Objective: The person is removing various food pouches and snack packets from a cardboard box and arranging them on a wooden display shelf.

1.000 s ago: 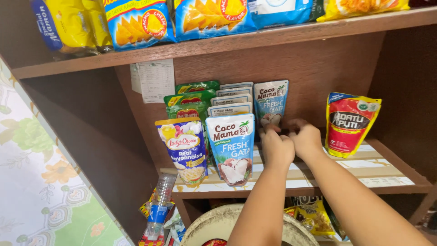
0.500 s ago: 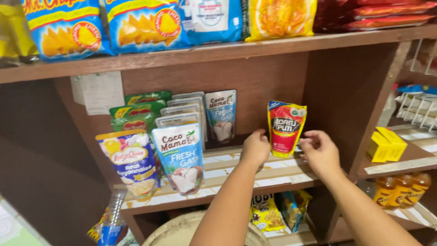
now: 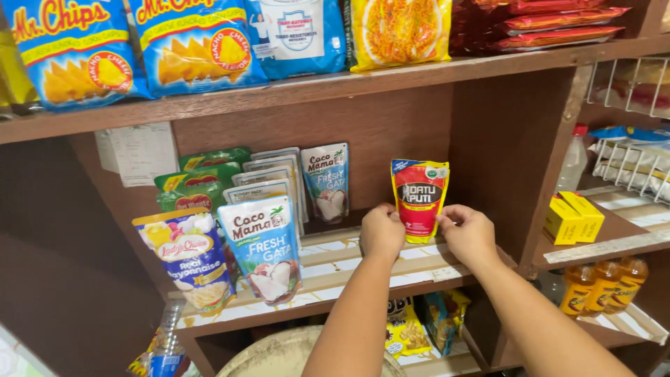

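Both hands pinch a red and yellow stand-up pouch, upright on a wooden shelf. The left hand grips its lower left edge, the right hand its lower right. Left of the grip stand white and blue pouches.

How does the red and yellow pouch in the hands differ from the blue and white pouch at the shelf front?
The red and yellow pouch is held by the left hand and right hand; the blue and white pouch stands untouched. The first stands alone, the second fronts a row. Both stand upright.
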